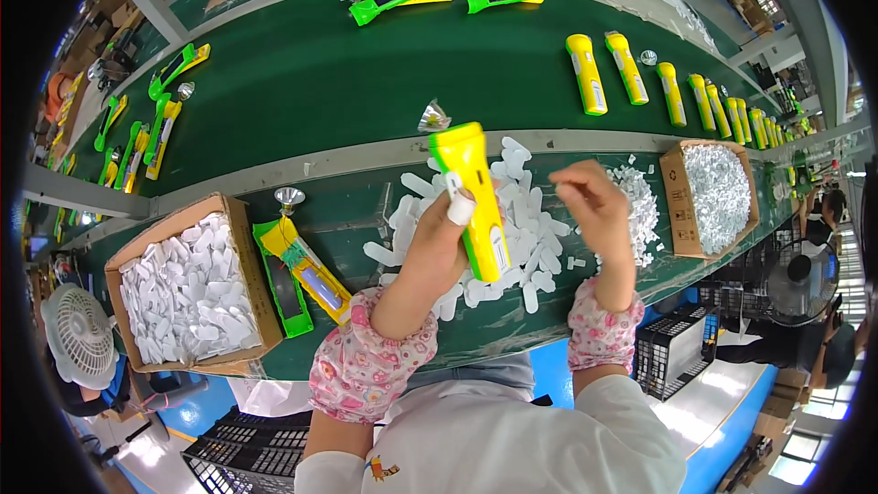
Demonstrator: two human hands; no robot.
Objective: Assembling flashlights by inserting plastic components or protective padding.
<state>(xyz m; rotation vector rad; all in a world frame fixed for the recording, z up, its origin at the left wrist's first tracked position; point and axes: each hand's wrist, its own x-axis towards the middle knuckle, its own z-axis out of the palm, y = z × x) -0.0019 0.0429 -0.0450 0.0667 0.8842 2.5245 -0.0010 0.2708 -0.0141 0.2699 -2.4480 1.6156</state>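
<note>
The left hand (432,252) has its fingers closed around a yellow-green flashlight (482,206), which is held tilted above a pile of white oval pieces (530,252) on the tabletop (352,206). The right hand (596,206) is raised to the right of it, apart from the flashlight, with its fingers bent; I cannot tell if they pinch something. Near this hand lies a heap of tiny white parts (640,210), and farther right stands a carton (681,206). On the left, an opened flashlight (315,279) lies beside another box (253,256).
</note>
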